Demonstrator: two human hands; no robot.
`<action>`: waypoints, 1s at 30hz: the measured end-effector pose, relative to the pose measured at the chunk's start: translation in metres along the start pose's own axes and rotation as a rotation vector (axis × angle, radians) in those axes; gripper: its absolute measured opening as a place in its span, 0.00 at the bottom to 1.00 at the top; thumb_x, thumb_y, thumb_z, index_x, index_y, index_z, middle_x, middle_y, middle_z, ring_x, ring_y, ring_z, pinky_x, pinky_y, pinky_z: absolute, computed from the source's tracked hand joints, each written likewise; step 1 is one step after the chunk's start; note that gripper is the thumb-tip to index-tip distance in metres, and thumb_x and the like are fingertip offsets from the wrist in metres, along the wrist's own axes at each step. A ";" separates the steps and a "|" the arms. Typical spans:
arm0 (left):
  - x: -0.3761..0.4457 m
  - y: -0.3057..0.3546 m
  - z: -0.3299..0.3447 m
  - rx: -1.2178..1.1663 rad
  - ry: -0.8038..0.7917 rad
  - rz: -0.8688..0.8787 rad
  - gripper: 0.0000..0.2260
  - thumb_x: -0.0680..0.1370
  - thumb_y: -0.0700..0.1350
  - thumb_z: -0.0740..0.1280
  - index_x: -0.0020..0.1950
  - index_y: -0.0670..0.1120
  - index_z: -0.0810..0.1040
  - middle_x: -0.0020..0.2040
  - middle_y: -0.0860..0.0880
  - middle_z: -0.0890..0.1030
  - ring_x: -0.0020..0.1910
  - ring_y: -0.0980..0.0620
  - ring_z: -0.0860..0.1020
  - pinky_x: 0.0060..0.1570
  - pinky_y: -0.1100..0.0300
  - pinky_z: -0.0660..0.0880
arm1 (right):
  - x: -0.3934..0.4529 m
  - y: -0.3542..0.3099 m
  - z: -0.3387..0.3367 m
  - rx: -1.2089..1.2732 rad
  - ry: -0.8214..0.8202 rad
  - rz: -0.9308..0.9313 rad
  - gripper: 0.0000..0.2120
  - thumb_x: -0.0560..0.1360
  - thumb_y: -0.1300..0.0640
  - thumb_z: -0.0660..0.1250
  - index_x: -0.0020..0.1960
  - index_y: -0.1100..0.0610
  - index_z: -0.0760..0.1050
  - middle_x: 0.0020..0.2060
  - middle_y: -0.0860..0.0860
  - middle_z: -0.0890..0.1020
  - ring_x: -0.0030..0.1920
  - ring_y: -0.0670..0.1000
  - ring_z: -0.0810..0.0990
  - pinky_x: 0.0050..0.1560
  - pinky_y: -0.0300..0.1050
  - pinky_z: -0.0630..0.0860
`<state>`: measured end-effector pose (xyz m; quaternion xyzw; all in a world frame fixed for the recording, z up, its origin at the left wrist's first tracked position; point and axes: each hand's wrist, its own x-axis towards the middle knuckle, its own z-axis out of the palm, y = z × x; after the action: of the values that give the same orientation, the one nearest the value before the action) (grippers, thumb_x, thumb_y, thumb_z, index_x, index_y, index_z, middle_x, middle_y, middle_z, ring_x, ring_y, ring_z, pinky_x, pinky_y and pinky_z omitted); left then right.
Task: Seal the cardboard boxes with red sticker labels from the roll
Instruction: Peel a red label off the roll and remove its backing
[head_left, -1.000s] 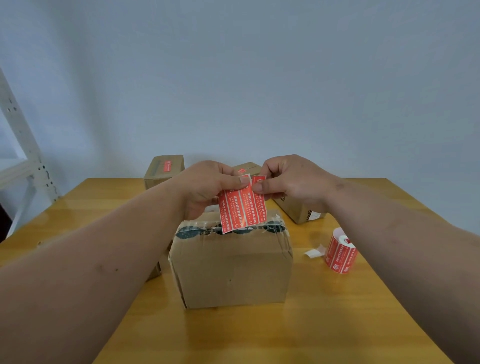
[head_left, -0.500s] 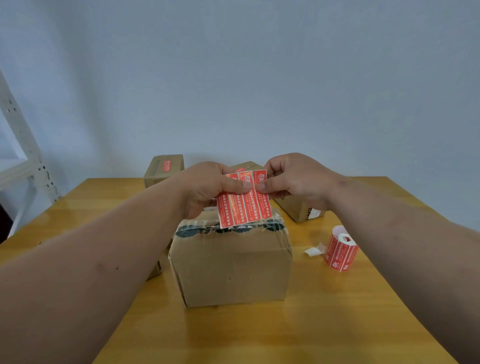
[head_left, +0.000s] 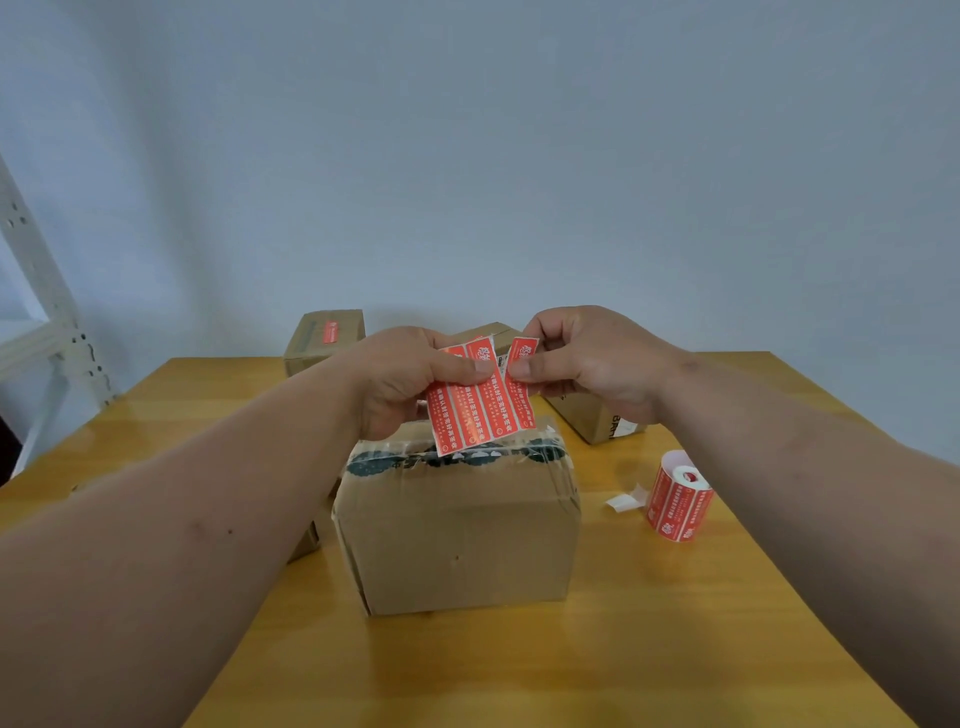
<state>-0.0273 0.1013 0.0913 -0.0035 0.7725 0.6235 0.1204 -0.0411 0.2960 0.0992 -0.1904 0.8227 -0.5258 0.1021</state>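
Both hands hold a sheet of red sticker labels (head_left: 475, 405) in the air above a taped cardboard box (head_left: 457, 540) at the table's middle. My left hand (head_left: 400, 379) pinches the sheet's upper left part with thumb on top. My right hand (head_left: 587, 358) pinches the rightmost label (head_left: 519, 382), whose top stands apart from the other labels. The red sticker roll (head_left: 675, 499) stands on the table to the right of the box.
A box with a red label (head_left: 324, 338) sits at the back left, another box (head_left: 597, 421) behind my right hand, and a low box (head_left: 304, 540) is partly hidden by my left forearm. A white backing scrap (head_left: 626, 500) lies beside the roll. A metal shelf frame (head_left: 47, 322) stands left of the wooden table (head_left: 623, 649).
The sheet has risen slightly above the box. My right hand has pulled the rightmost label's top away from the others, opening a gap.
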 end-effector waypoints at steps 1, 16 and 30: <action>0.000 0.000 0.000 0.001 -0.009 0.007 0.14 0.66 0.46 0.75 0.49 0.43 0.78 0.40 0.47 0.86 0.43 0.49 0.83 0.48 0.56 0.77 | 0.000 0.001 -0.001 0.002 -0.007 0.000 0.05 0.74 0.61 0.72 0.47 0.58 0.76 0.44 0.53 0.85 0.47 0.50 0.85 0.46 0.39 0.81; -0.004 0.002 0.002 -0.137 -0.108 -0.018 0.23 0.67 0.36 0.74 0.61 0.41 0.75 0.50 0.42 0.84 0.49 0.44 0.84 0.47 0.50 0.81 | -0.001 0.000 0.000 -0.050 -0.025 0.058 0.04 0.75 0.61 0.71 0.45 0.59 0.76 0.48 0.56 0.85 0.54 0.57 0.83 0.62 0.56 0.76; -0.001 0.009 0.010 -0.178 -0.035 0.021 0.16 0.72 0.30 0.71 0.58 0.40 0.75 0.49 0.41 0.83 0.42 0.47 0.84 0.36 0.56 0.82 | -0.002 0.003 -0.004 0.025 -0.005 0.056 0.03 0.76 0.63 0.69 0.49 0.59 0.76 0.53 0.59 0.84 0.57 0.59 0.81 0.62 0.55 0.76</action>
<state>-0.0254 0.1131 0.0979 0.0050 0.7116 0.6911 0.1265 -0.0416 0.3006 0.0982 -0.1676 0.8209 -0.5324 0.1211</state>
